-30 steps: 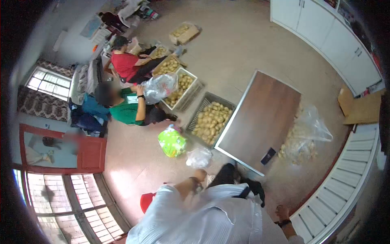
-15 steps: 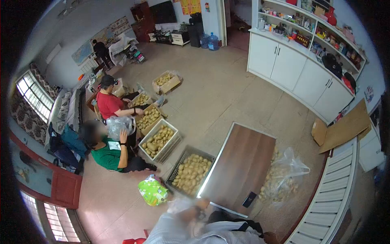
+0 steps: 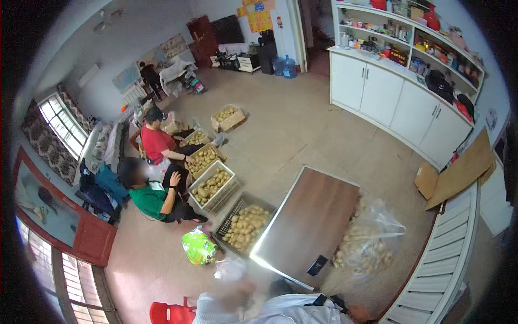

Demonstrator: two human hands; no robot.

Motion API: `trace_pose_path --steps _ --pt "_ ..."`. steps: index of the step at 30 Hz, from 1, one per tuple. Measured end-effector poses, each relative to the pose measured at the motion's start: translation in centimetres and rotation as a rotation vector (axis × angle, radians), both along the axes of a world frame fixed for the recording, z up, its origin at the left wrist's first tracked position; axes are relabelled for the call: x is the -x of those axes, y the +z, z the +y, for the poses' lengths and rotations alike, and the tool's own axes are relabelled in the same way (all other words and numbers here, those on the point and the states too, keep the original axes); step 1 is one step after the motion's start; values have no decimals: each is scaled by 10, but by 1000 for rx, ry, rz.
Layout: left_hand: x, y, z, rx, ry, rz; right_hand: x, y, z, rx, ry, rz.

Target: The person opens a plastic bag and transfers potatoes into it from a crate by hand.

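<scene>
Desk (image 3: 310,216): my landmark; low, brown top, w/ dk phone (image 3: 317,265) nr its near edge.
Potatoes (image 3: 246,229): heaped in dk grey crate (image 3: 230,219), just L of desk.
L hand (image 3: 237,294): blurred, off desk's near-L corner, nr white plastic bag (image 3: 230,269); I can't tell how open or if holding anything.
R hand (image 3: 360,313): bottom edge, nearer me than desk, partly cut off; opening & grip, can't tell.
Clear bag (image 3: 386,235): bulky, w/ contents, just R of desk.
Green-shirted person (image 3: 147,203): seated, well L of desk.
</scene>
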State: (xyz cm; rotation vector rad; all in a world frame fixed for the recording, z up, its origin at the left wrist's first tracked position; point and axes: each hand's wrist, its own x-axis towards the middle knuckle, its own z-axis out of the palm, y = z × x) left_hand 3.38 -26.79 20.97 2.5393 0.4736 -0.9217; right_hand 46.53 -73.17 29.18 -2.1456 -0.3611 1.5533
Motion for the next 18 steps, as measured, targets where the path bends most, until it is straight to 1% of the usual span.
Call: trace_pose_path --steps 1,3,5,7,8,10,11,12,14,15,17,18 --pt "-11 2 -18 -18 -11 9 -12 -4 -14 -14 18 -4" --pt "-33 5 -81 -30 37 90 -32 -5 -45 -13 57 11" --pt "-62 9 -132 -32 61 130 -49 3 -77 0 99 38" --pt "-88 14 -171 -2 173 -19 -60 13 -105 -2 128 80" --pt "-95 20 -178 -4 178 -16 -63 16 -117 -7 137 102" --pt "-112 55 -177 207 393 -222 -64 22 -138 -24 133 139" --pt "-109 52 -174 162 308 -359 -62 27 -144 -34 120 154" --pt "-116 66 -180 158 303 -349 -60 31 -148 -46 107 158" --pt "-150 115 -197 209 862 -64 -61 40 -147 -74 79 158" --pt "-149 97 -197 221 851 -56 -62 43 -146 -87 60 148" --pt "-143 59 -211 263 536 -201 -64 51 -148 -113 30 124" --pt "-152 62 -222 230 385 -193 -65 55 -148 -128 16 106"
